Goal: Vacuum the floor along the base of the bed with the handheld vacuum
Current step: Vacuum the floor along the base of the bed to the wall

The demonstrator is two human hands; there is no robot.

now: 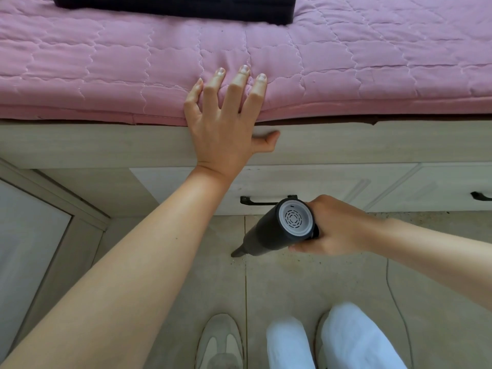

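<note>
My right hand (pixel 334 230) grips the dark handheld vacuum (pixel 277 230) from its right side. The vacuum's pale round rear cap faces me and its narrow nozzle (pixel 238 252) points down-left, its tip at the beige tiled floor (pixel 306 283) a little in front of the bed base. My left hand (pixel 226 121) rests flat on the edge of the pink quilted mattress (pixel 106 67), fingers spread and straight, thumb down against the pale wooden bed frame (pixel 372 142). Small dark specks lie on the tiles near the nozzle and along the base to the right.
Drawers with black handles (pixel 255 200) (pixel 480 196) line the bed base. A dark folded item (pixel 173 6) lies on the bed at the top. A pale door or panel (pixel 32 235) stands at left. A thin cable (pixel 396 302) runs over the floor at right. My shoes (pixel 219 342) and white trousers are at the bottom.
</note>
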